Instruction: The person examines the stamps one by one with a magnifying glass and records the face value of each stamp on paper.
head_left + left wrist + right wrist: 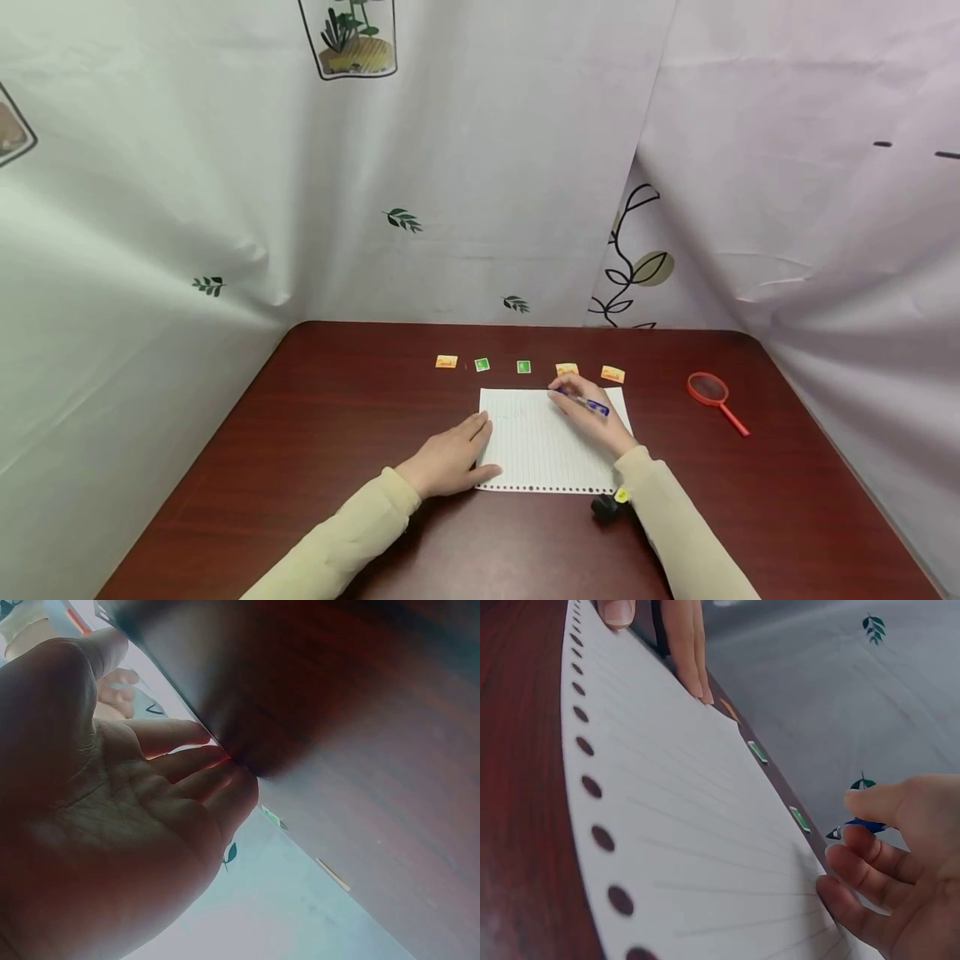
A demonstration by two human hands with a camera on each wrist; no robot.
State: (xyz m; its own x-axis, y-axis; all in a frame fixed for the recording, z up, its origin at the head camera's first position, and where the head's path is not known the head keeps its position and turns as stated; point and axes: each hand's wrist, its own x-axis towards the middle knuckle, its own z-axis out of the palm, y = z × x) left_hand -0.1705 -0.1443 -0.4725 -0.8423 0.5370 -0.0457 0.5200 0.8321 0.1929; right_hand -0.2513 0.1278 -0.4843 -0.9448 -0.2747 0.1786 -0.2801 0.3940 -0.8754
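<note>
A lined sheet of paper (536, 442) with a row of punched holes along its near edge lies on the dark red table (330, 400). My left hand (450, 457) rests with straight fingers on the sheet's left edge; in the left wrist view the palm (112, 802) fills much of the picture. Over the sheet's far right part, my right hand (592, 417) pinches a blue pen (597, 407) between thumb and fingers. In the right wrist view the pen (866, 824) shows only in part, its tip (834, 834) poking out past the fingers.
Beyond the sheet runs a row of small cards: orange ones (446, 362) (612, 374) at the ends and green ones (482, 365) (523, 367) between. To the right lies a red magnifying glass (708, 389). Pale patterned cloth (480, 167) hangs behind the table.
</note>
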